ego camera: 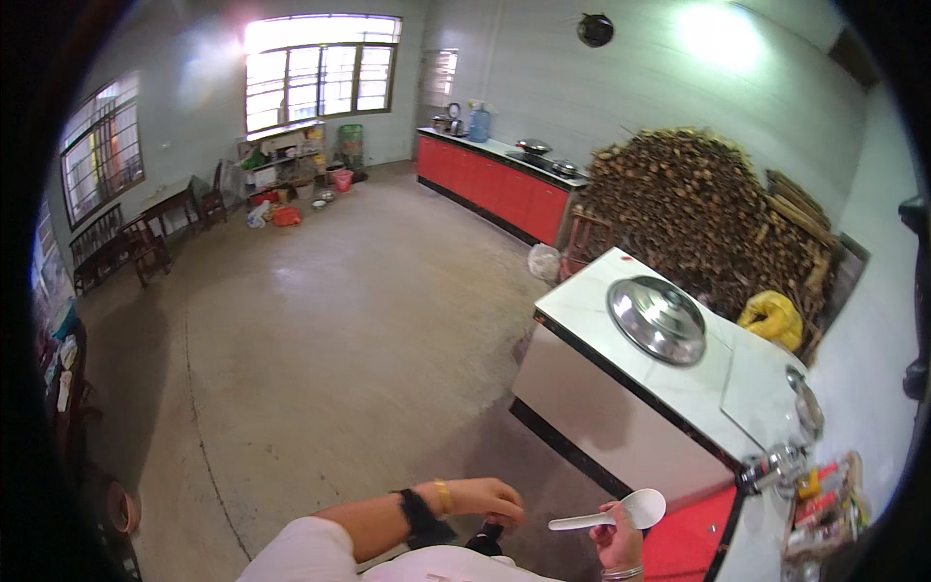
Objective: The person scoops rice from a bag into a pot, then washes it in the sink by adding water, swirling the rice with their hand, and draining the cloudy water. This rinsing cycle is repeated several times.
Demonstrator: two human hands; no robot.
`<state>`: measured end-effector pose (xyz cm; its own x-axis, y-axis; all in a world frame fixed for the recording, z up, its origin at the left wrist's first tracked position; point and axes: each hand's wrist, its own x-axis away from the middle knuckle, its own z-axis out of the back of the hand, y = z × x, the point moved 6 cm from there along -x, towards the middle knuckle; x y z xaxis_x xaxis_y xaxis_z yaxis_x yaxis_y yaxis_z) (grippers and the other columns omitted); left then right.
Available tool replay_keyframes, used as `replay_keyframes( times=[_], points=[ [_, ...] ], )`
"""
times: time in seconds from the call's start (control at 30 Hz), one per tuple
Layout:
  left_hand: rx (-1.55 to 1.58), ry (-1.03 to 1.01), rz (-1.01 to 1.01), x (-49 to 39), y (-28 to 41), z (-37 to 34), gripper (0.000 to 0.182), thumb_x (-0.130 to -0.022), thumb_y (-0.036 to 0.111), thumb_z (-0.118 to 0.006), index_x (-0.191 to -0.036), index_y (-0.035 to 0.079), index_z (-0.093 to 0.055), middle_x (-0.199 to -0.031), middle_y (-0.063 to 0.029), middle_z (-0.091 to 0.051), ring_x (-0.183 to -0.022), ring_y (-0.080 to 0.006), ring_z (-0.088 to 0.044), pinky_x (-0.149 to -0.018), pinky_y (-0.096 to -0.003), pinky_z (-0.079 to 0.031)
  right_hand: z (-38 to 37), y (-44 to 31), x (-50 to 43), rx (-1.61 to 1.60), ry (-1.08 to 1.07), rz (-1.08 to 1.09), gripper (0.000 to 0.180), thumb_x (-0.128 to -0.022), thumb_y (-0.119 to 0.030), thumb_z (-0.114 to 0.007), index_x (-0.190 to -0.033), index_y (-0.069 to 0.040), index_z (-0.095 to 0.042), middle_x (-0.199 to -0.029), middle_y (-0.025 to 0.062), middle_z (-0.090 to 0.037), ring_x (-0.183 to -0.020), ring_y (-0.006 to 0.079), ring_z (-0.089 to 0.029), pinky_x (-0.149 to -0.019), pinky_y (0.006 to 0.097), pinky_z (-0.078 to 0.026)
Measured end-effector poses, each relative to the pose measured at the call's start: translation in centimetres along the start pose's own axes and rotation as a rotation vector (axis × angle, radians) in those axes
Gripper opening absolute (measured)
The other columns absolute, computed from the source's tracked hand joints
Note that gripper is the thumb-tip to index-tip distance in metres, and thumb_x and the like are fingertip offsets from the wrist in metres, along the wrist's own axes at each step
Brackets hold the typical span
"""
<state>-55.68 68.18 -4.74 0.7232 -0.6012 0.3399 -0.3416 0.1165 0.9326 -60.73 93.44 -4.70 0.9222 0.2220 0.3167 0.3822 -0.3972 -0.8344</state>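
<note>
My right hand (617, 542) grips a white spoon (582, 521) near its bowl. The handle extends to the left, and the bowl rests beyond my fingers, beside a red cabinet door (694, 535). In front of my body, my left hand (491, 500) hangs bent at the wrist with its fingers curled downward; their inner side is hidden. A gold-coloured band circles that wrist. Ahead to the right stands a white-topped stove counter (582, 298). A round, shiny metal lid (658, 320) sits on it.
A metal canister-like object (774, 469) and a rack of packaged goods (822, 502) stand at the right. Stacked firewood (698, 204) rises behind the counter. Red cabinets (487, 182) line the far wall. Concrete floor (327, 313) stretches ahead; dark wooden furniture (138, 240) is at left.
</note>
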Motion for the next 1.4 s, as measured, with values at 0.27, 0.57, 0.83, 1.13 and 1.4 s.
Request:
replay_keyframes(
  times=[0.27, 0.57, 0.83, 1.13, 1.4],
  points=[
    [0.931, 1.106, -0.370, 18.4, -5.3, 22.2, 0.012, -0.092, 0.017, -0.054, -0.087, 0.007, -0.057, -0.083, -0.0051, -0.061, -0.070, -0.0153, -0.055, -0.061, -0.0282, -0.045, -17.6, 0.0, -26.9, 0.107, -0.321, -0.227, 0.019, -0.091, -0.010, -0.052, -0.106, 0.000, -0.056, -0.093, 0.0158, -0.066, -0.057, 0.0137, -0.058, -0.050, 0.0265, -0.049],
    [1.269, 1.698, -0.904, 26.1, -10.4, 35.3, 0.016, -0.086, 0.024, -0.059, -0.087, 0.008, -0.059, -0.086, -0.0065, -0.058, -0.072, -0.0201, -0.049, -0.059, -0.0296, -0.040, -47.2, 9.2, -50.3, 0.149, -0.729, -0.380, 0.030, -0.083, 0.005, -0.051, -0.113, -0.002, -0.050, -0.103, 0.0163, -0.063, -0.078, 0.0216, -0.065, -0.067, 0.0302, -0.055],
    [1.308, 1.824, -0.933, 28.6, -3.5, 68.6, 0.011, -0.086, 0.022, -0.056, -0.078, 0.014, -0.056, -0.073, -0.0002, -0.055, -0.057, -0.0119, -0.043, -0.050, -0.0252, -0.037, -54.2, 7.9, -70.9, -0.038, -0.270, -0.300, 0.030, -0.085, 0.002, -0.048, -0.115, -0.003, -0.048, -0.102, 0.0169, -0.065, -0.068, 0.0227, -0.065, -0.057, 0.0299, -0.056],
    [1.130, 1.373, -0.873, 21.3, 9.8, 104.8, 0.013, -0.085, 0.021, -0.054, -0.077, 0.012, -0.057, -0.074, -0.0011, -0.056, -0.057, -0.0106, -0.044, -0.050, -0.0232, -0.036, -60.5, 5.6, -92.8, -0.250, 0.145, -0.093, 0.020, -0.089, -0.022, -0.049, -0.105, -0.010, -0.052, -0.091, 0.0186, -0.066, -0.059, 0.0210, -0.061, -0.048, 0.0275, -0.049],
    [1.268, 1.540, -1.119, 27.7, 10.3, 125.2, 0.016, -0.087, 0.019, -0.052, -0.074, 0.010, -0.058, -0.069, -0.0012, -0.057, -0.055, -0.0106, -0.045, -0.048, -0.0233, -0.035, -92.3, 6.9, -115.7, 0.003, -0.288, -0.151, 0.030, -0.089, -0.010, -0.051, -0.119, -0.005, -0.047, -0.096, 0.0176, -0.066, -0.064, 0.0188, -0.063, -0.054, 0.0291, -0.054]
  ],
)
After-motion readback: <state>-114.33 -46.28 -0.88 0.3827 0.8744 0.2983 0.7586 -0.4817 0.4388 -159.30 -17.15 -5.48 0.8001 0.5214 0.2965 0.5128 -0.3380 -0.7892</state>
